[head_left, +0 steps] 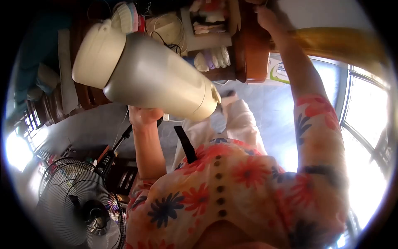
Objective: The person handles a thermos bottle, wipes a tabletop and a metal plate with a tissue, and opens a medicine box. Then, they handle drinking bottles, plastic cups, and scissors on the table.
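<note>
A large silver and cream vacuum flask [159, 74] lies tilted across the upper left of the head view, its wide cream end [99, 56] raised toward the left. My left hand [145, 116] is closed on the flask from below; the flask hides most of its fingers. At the top edge, my right hand [267, 18] reaches out beside a brown wooden piece of furniture [252, 62]. The frame cuts off part of that hand, and what its fingers do there is not clear.
A black standing fan [83, 207] is at the lower left. Under the flask's far side lie cables [172, 33] and a light tray [207, 41] with small items. A yellow curtain [331, 41] and bright windows [367, 112] are on the right. A printed box [277, 70] stands by the furniture.
</note>
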Tool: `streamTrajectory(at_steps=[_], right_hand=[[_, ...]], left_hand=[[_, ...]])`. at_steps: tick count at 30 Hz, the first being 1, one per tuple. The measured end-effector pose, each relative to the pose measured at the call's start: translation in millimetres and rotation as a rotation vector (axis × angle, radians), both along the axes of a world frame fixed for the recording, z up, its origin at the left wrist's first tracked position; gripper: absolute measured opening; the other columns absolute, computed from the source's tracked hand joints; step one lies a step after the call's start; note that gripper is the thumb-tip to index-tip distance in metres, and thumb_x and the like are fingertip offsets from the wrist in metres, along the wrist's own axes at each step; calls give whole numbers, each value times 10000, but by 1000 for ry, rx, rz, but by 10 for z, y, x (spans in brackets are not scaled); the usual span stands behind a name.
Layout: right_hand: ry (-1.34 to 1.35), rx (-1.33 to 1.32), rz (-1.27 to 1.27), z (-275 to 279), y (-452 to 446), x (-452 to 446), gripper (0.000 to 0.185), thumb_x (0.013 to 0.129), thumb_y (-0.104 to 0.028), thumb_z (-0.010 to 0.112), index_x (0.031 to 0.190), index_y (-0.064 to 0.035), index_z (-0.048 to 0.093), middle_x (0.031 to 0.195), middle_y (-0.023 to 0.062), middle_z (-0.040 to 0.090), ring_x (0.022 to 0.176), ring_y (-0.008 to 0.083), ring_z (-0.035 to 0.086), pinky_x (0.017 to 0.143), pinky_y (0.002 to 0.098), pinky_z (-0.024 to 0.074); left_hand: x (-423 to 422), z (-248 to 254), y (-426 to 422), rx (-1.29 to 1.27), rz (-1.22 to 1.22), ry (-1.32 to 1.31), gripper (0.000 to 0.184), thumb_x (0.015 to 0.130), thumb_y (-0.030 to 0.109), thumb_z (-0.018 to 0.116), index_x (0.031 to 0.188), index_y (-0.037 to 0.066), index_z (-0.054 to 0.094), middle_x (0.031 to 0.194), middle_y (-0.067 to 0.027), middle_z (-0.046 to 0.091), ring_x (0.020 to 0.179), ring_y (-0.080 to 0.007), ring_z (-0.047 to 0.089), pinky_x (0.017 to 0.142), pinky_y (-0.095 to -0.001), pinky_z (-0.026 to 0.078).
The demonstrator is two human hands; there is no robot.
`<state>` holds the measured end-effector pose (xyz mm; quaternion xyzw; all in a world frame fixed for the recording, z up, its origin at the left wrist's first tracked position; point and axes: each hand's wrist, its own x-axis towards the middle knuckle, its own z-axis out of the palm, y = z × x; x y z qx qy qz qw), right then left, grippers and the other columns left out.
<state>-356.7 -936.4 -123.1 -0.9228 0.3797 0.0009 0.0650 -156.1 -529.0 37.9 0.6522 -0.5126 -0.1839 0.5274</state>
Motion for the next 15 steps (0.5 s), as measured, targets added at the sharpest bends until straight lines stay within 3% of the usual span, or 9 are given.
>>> streamTrajectory(at_steps=[3,6,10,13,15], right_hand=[[21,-116,18,-626,-338,-176,275,751,-164,569,989,-29,594,937,187,613,818,304,597,731,371,463],[280,153,45,244,143,-21,226,819,-103,409,914,-53,608,990,173,606,917,344,583,757,451,475],[324,120,100,320,469,-53,169,803,-129,480,865,-44,612,913,163,626,863,367,596,721,451,480],[132,53,236,577,652,-58,167,805,-176,526,853,-31,593,878,158,630,816,345,608,692,459,479],[-49,299,242,670,672,-47,169,820,-189,538,839,-26,575,826,133,631,769,287,622,615,404,481]], left_hand=[[89,-189,-88,-79,-31,337,348,835,200,511,1129,14,505,1080,-73,552,987,-195,531,844,-312,422],[164,-387,-102,-193,-177,692,454,790,103,586,1213,15,446,1204,-101,501,1092,-247,489,936,-374,394],[-90,-49,-568,-442,-304,937,562,700,166,710,1203,64,480,1206,-65,511,1107,-253,489,951,-408,386],[-176,22,-671,-470,-355,960,606,663,198,745,1198,77,489,1207,-66,511,1115,-260,485,955,-431,382],[-208,36,-720,-479,-368,972,614,655,207,750,1197,79,490,1206,-73,511,1118,-265,482,955,-439,381]])
